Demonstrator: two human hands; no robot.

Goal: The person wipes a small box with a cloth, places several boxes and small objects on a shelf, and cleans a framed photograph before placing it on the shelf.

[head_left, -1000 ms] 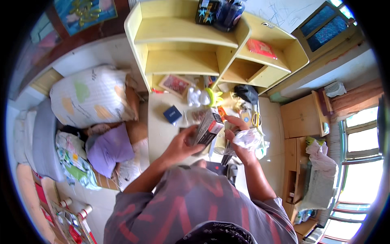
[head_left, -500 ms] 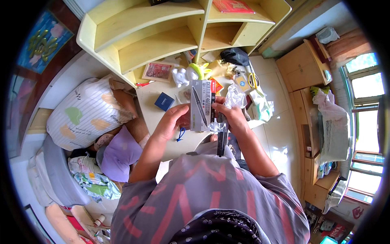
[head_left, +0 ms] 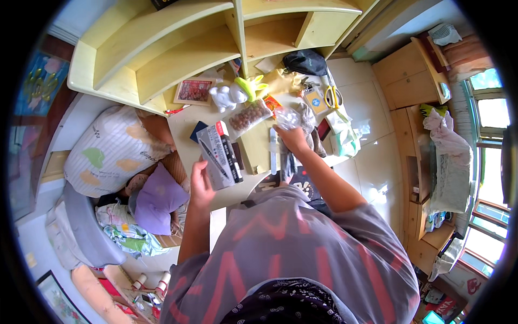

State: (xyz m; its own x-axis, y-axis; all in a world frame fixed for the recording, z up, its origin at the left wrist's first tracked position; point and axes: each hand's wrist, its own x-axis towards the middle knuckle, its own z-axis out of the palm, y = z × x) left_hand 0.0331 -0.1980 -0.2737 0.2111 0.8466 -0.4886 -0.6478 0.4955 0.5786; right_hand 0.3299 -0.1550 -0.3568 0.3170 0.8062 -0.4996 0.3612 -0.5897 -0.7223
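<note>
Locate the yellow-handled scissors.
Head view, right of centre: scissors near the right edge of the desk, right of the blue-dotted card, below the black bag.

The box is hiding most of the left grip's fingers and covering part of the blue box. Around the right grip, clear wrap is blurring into creases and glare, leaving the fingertips hard to make out. A dark strip below is showing too little to name. The shirt is hiding part of the mat. The top edge is cutting off the shelf and a black thing.
</note>
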